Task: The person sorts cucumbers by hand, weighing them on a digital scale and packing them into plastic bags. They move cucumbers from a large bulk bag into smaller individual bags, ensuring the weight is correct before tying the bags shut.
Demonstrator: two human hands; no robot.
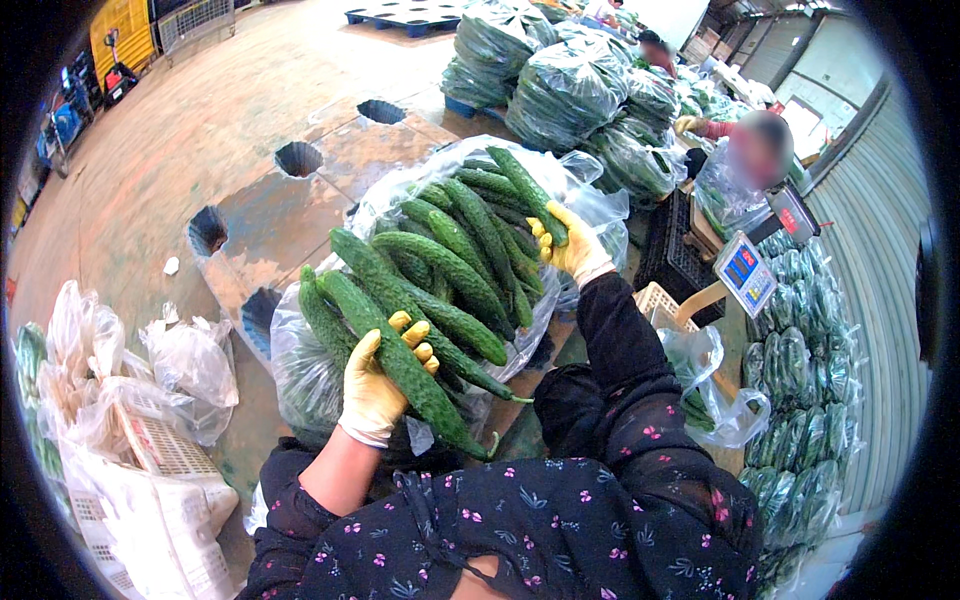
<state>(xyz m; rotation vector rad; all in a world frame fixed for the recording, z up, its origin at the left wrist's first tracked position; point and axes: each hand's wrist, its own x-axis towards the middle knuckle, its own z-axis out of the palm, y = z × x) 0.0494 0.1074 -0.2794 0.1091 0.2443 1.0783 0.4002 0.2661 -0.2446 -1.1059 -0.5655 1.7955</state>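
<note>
A large clear plastic bag (590,200) lies opened in front of me, heaped with long dark green cucumbers (440,262). My left hand (378,385), in a yellow-coated glove, is closed around a cucumber (415,385) at the near left of the heap; its curved stem end points toward me. At the heap's far right my right hand (577,243), gloved the same way, grips the lower end of another cucumber (525,190), which slants up and away to the left. Part of the bag's left side bulges over more cucumbers seen through the plastic.
The bag rests on a worn pallet (250,215) with open holes. Bagged cucumbers (570,90) are piled beyond. To the right stand a digital scale (745,270), a black crate (672,250) and rows of packed cucumbers (800,370). White crates (165,440) sit left. Another person (740,160) works at far right.
</note>
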